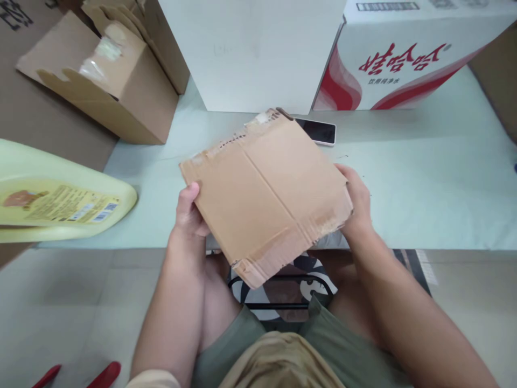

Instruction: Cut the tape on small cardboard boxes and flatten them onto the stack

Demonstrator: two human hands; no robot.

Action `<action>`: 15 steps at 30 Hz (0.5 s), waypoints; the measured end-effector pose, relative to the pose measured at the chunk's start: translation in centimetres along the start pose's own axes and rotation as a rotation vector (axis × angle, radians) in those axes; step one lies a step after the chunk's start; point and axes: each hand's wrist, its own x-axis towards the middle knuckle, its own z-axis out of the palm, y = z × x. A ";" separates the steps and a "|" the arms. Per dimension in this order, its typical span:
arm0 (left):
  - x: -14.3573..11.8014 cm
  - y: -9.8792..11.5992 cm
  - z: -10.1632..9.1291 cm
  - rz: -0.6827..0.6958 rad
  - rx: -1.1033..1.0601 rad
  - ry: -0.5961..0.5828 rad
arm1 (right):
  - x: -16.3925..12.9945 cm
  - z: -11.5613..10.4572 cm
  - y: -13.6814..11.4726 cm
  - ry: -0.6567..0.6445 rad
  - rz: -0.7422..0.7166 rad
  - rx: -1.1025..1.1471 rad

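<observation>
— What's in the middle of the frame?

— A flattened cardboard box (266, 194), held tilted above the table edge. The left hand (189, 213) pinches its left edge, thumb on top; the right hand (357, 202) clasps the right edge.

— And behind it?

— A phone (319, 131) on the pale table (424, 183) — just beyond the cardboard. An open carton (109, 81) sits upper left, a yellow bottle (60, 199) at the left edge.

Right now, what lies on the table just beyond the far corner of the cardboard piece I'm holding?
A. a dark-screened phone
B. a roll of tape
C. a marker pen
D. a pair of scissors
A: a phone with a dark screen lies flat on the table, partly hidden behind the far corner of the cardboard piece held by the left hand and right hand.
</observation>
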 end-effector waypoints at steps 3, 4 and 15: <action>0.1 0.3 0.2 0.052 -0.074 0.051 | 0.1 0.1 0.1 0.083 -0.037 0.172; 0.2 0.4 0.3 0.091 -0.095 0.064 | 0.2 0.2 0.3 0.125 -0.057 0.250; 0.7 1.0 2.0 0.235 -0.429 0.221 | 0.7 -0.5 1.6 0.479 -0.073 0.412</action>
